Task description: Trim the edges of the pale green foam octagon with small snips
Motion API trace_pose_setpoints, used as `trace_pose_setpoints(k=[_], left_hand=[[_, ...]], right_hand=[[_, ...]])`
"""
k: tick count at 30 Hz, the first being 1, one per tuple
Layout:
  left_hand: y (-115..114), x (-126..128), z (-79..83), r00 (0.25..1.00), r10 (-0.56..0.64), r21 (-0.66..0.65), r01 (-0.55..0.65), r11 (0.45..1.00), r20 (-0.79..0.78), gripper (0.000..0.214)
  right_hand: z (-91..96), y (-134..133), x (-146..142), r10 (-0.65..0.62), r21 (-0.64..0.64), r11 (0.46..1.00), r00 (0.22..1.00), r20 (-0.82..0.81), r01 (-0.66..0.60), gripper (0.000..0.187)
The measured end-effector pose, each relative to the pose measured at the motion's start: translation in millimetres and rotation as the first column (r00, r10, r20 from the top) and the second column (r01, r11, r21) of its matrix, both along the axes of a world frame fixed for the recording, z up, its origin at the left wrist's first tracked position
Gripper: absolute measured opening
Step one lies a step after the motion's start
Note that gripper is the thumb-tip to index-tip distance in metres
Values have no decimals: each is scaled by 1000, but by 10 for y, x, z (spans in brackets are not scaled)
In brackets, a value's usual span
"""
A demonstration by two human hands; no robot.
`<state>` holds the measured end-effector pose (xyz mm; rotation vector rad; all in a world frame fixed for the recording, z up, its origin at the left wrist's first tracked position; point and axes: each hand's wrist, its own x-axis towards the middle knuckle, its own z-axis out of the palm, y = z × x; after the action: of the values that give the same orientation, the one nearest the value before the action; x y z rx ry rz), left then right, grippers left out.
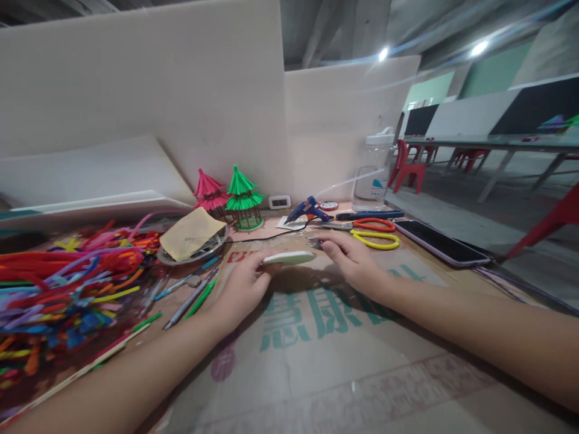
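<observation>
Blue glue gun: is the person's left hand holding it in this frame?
No, the blue glue gun sits apart from the left hand, which grips a pale flat disc instead.

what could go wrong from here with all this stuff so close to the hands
The pale green disc is held at one edge in the left hand, so it might tip or slip.

The right hand is close to the red-handled scissors, whose bare metal could scratch it.

The blue glue gun lies just beyond the hands; if hot, which the picture can't show, its nozzle could burn a reaching finger.
</observation>
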<state>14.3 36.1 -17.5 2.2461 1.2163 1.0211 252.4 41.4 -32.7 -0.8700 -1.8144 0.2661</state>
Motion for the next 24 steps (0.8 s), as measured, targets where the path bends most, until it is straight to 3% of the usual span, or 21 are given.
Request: trace_pose_setpoints(k=[4, 10, 16, 24], left_hand=[[25, -43, -33, 997, 11, 64, -6, 998, -70, 31], [65, -78, -79, 994, -6, 124, 20, 992, -111, 34], [69, -90, -88, 992, 2, 201, 24, 979, -128, 36], [-38, -29, 7, 966, -55, 264, 123, 957, -252, 38]], right_hand=[[31, -39, 6, -1, 108, 994, 986, 166, -17, 33], [85, -101, 10, -14, 167, 985, 941, 337, -46, 30], [50, -71, 13, -51, 200, 979, 935, 350, -21, 24], [53, -124, -9, -48, 205, 978, 916, 398, -37, 28]])
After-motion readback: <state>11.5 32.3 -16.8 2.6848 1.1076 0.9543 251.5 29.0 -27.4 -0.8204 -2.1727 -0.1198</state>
